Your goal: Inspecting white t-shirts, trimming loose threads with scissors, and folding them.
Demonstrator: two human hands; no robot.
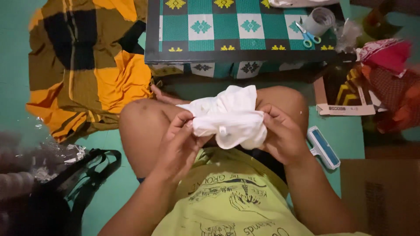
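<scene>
Left hand (179,142) and right hand (282,135) both grip a bunched white cloth (229,116) above the knees. Lint brush (323,147) lies on the floor near the right hand; scissors (307,36) on the bench (236,30).

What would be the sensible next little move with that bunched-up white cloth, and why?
Probably to draw the two hands apart and spread the white cloth flat. It sits crumpled in a bundle above the knees, pinched at its left edge by the left hand and at its right edge by the right hand, so its shape is hidden until it is opened out.
</scene>
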